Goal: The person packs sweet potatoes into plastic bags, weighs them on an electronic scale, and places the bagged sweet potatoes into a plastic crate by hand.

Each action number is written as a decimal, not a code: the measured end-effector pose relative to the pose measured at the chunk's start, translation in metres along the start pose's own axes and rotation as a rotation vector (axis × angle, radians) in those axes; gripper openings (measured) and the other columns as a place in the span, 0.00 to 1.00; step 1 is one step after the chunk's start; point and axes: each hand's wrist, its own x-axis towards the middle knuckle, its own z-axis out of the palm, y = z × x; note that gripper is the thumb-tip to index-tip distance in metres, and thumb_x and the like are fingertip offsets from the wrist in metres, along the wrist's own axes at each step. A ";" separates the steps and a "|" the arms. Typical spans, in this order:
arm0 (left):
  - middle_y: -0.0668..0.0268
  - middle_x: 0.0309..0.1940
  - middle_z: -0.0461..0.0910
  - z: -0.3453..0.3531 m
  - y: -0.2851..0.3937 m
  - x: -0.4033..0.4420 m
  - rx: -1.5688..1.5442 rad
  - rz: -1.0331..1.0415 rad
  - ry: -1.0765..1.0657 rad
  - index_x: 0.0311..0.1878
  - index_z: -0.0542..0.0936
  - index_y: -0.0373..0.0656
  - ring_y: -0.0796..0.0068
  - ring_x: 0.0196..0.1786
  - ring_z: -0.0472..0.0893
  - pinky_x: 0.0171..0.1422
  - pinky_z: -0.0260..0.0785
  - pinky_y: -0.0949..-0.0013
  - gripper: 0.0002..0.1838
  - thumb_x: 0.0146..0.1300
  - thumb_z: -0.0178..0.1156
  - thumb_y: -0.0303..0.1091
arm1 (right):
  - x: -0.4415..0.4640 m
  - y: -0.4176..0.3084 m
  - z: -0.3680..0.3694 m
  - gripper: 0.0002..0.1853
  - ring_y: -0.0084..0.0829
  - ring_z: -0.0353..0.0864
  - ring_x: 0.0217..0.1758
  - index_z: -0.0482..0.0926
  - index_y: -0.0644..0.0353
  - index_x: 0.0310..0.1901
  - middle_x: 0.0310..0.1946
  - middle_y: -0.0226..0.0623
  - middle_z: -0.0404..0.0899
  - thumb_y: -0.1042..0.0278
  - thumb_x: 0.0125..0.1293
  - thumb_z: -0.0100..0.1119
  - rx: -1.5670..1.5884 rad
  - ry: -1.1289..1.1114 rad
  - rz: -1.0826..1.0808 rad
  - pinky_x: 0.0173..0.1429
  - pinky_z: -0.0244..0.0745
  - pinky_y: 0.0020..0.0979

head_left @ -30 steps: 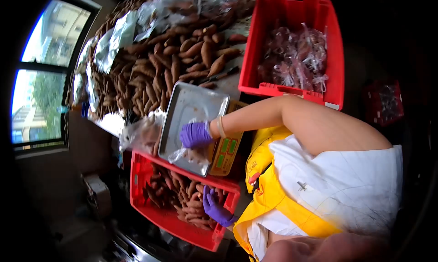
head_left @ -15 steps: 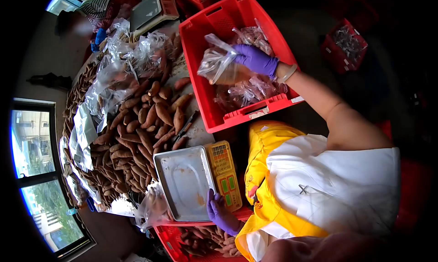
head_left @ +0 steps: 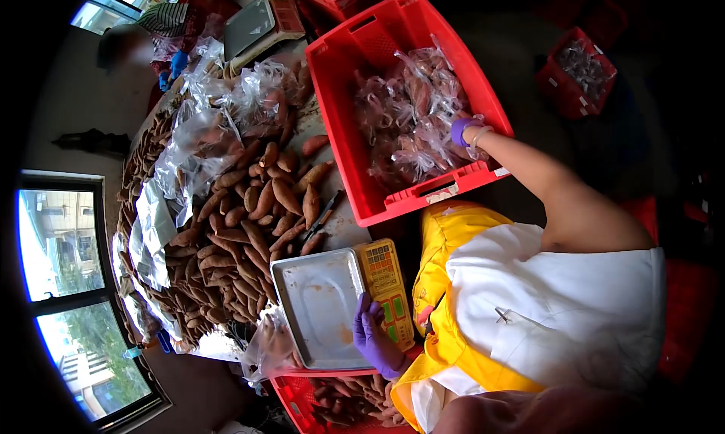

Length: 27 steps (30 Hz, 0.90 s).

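Note:
My left hand [head_left: 375, 337], in a purple glove, is over the yellow keypad side of a weighing scale [head_left: 387, 283], by the edge of its metal pan [head_left: 321, 305]. Its fingers are loosely bent and apart, with nothing visible in them. My right hand [head_left: 464, 132] reaches into a red crate [head_left: 400, 200] at its right side. Only the purple glove's cuff part shows; the fingers are hidden among clear plastic bags of sweet potatoes [head_left: 419, 94]. Whether they grip a bag cannot be seen.
A large heap of sweet potatoes [head_left: 234, 260] covers the table, with loose plastic bags [head_left: 200, 139] and a black-handled knife [head_left: 323, 216]. Another red crate [head_left: 291, 404] holds sweet potatoes below the scale. A second scale [head_left: 253, 26] and a person's blue-gloved hand [head_left: 178, 62] are at the top left.
My right hand has moved down and right into the crate with the clear bag it held, which now lies among the others. My left hand stays by the scale, fingers slightly shifted.

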 end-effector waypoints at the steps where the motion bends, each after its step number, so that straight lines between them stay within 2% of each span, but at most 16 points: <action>1: 0.63 0.43 0.82 0.007 0.005 0.005 0.037 0.006 -0.015 0.58 0.77 0.34 0.78 0.42 0.77 0.51 0.69 0.73 0.18 0.71 0.52 0.34 | 0.005 0.002 0.003 0.22 0.43 0.83 0.51 0.82 0.58 0.48 0.48 0.47 0.82 0.49 0.67 0.48 -0.009 0.018 0.020 0.52 0.75 0.44; 4: 0.63 0.44 0.82 0.045 0.027 0.030 0.117 0.017 -0.118 0.58 0.77 0.35 0.77 0.44 0.78 0.54 0.69 0.72 0.18 0.70 0.53 0.33 | 0.046 0.036 0.027 0.24 0.42 0.85 0.44 0.83 0.60 0.46 0.43 0.46 0.84 0.48 0.68 0.47 0.308 -0.003 0.102 0.46 0.77 0.45; 8: 0.60 0.48 0.81 0.092 0.023 0.102 0.207 0.033 -0.347 0.60 0.76 0.38 0.75 0.49 0.79 0.55 0.70 0.71 0.19 0.69 0.56 0.32 | 0.027 0.012 0.024 0.22 0.42 0.85 0.44 0.83 0.61 0.45 0.40 0.45 0.85 0.50 0.65 0.52 0.000 -0.070 -0.022 0.48 0.77 0.44; 11: 0.51 0.53 0.78 0.132 0.004 0.165 0.749 0.361 -0.507 0.64 0.74 0.45 0.60 0.52 0.80 0.57 0.71 0.65 0.26 0.61 0.64 0.35 | 0.005 -0.017 0.018 0.21 0.42 0.84 0.44 0.83 0.62 0.44 0.38 0.44 0.85 0.52 0.64 0.55 -0.233 -0.101 -0.226 0.50 0.77 0.44; 12: 0.49 0.55 0.76 0.154 0.008 0.179 0.971 0.489 -0.541 0.64 0.73 0.47 0.53 0.53 0.80 0.57 0.72 0.63 0.30 0.57 0.66 0.36 | -0.019 -0.034 -0.005 0.24 0.44 0.84 0.43 0.82 0.62 0.45 0.38 0.47 0.84 0.47 0.61 0.59 -0.023 -0.087 -0.070 0.50 0.78 0.44; 14: 0.45 0.53 0.77 0.180 -0.028 0.227 1.049 0.795 -0.571 0.67 0.70 0.50 0.47 0.54 0.79 0.57 0.73 0.59 0.36 0.54 0.68 0.43 | -0.032 -0.051 -0.027 0.28 0.45 0.85 0.42 0.81 0.63 0.45 0.37 0.49 0.84 0.43 0.57 0.61 -0.022 -0.128 -0.094 0.48 0.78 0.43; 15: 0.45 0.53 0.77 0.196 -0.031 0.237 1.056 0.790 -0.579 0.67 0.70 0.50 0.47 0.54 0.79 0.57 0.73 0.59 0.36 0.54 0.68 0.43 | -0.031 -0.053 -0.029 0.31 0.46 0.85 0.41 0.80 0.64 0.45 0.36 0.51 0.84 0.40 0.54 0.64 -0.028 -0.156 -0.122 0.47 0.79 0.42; 17: 0.44 0.64 0.67 0.227 -0.038 0.254 1.463 0.381 -0.690 0.70 0.65 0.47 0.45 0.54 0.78 0.55 0.74 0.56 0.44 0.51 0.68 0.54 | -0.018 -0.052 -0.009 0.29 0.46 0.85 0.39 0.80 0.64 0.43 0.35 0.50 0.84 0.41 0.54 0.64 -0.035 -0.122 -0.114 0.45 0.79 0.42; 18: 0.44 0.64 0.67 0.237 -0.050 0.265 1.472 0.381 -0.704 0.70 0.65 0.47 0.45 0.54 0.78 0.55 0.74 0.56 0.44 0.51 0.68 0.54 | -0.012 -0.053 0.006 0.27 0.45 0.85 0.37 0.81 0.63 0.40 0.33 0.50 0.84 0.44 0.55 0.64 -0.089 0.058 -0.158 0.42 0.80 0.42; 20: 0.44 0.60 0.72 0.244 -0.096 0.296 1.702 0.244 -0.821 0.73 0.60 0.47 0.47 0.54 0.79 0.54 0.75 0.56 0.51 0.49 0.66 0.62 | 0.000 -0.054 0.035 0.21 0.44 0.86 0.33 0.82 0.62 0.36 0.30 0.48 0.84 0.48 0.56 0.63 -0.212 0.436 -0.206 0.37 0.80 0.42; 21: 0.45 0.53 0.79 0.238 -0.130 0.319 1.540 0.133 -0.976 0.66 0.70 0.43 0.50 0.52 0.81 0.54 0.74 0.57 0.45 0.52 0.63 0.65 | 0.011 -0.053 0.043 0.16 0.42 0.86 0.33 0.83 0.59 0.35 0.31 0.44 0.84 0.54 0.59 0.59 -0.222 0.237 -0.136 0.36 0.80 0.42; 22: 0.45 0.53 0.79 0.236 -0.160 0.333 1.544 0.126 -0.986 0.66 0.70 0.43 0.50 0.52 0.81 0.54 0.74 0.57 0.45 0.52 0.63 0.65 | 0.018 -0.051 0.046 0.12 0.40 0.86 0.34 0.85 0.56 0.35 0.31 0.40 0.85 0.60 0.63 0.55 -0.232 0.039 -0.069 0.35 0.80 0.42; 24: 0.48 0.41 0.83 0.247 -0.186 0.335 1.023 -0.017 -0.924 0.52 0.81 0.40 0.50 0.50 0.82 0.53 0.73 0.56 0.40 0.52 0.61 0.69 | 0.021 -0.047 0.053 0.10 0.37 0.86 0.32 0.85 0.55 0.34 0.30 0.39 0.85 0.63 0.62 0.55 -0.242 0.043 -0.082 0.33 0.80 0.39; 25: 0.45 0.40 0.83 0.255 -0.184 0.327 0.955 0.044 -0.910 0.40 0.84 0.35 0.45 0.48 0.81 0.53 0.73 0.55 0.40 0.53 0.58 0.72 | 0.022 -0.044 0.060 0.10 0.40 0.86 0.30 0.84 0.57 0.33 0.27 0.42 0.84 0.63 0.61 0.56 -0.231 0.104 -0.098 0.32 0.79 0.40; 26: 0.45 0.40 0.83 0.268 -0.171 0.317 0.960 0.044 -0.919 0.40 0.84 0.35 0.45 0.48 0.81 0.53 0.73 0.55 0.40 0.53 0.58 0.72 | 0.022 -0.041 0.067 0.10 0.42 0.85 0.27 0.82 0.59 0.32 0.25 0.44 0.83 0.63 0.59 0.56 -0.222 0.161 -0.114 0.31 0.79 0.41; 27: 0.47 0.41 0.83 0.279 -0.159 0.308 1.140 0.050 -0.869 0.43 0.84 0.39 0.48 0.49 0.81 0.53 0.72 0.56 0.39 0.55 0.55 0.73 | 0.017 -0.045 0.061 0.09 0.41 0.85 0.26 0.81 0.59 0.33 0.24 0.43 0.83 0.64 0.59 0.56 -0.261 0.165 -0.119 0.29 0.78 0.40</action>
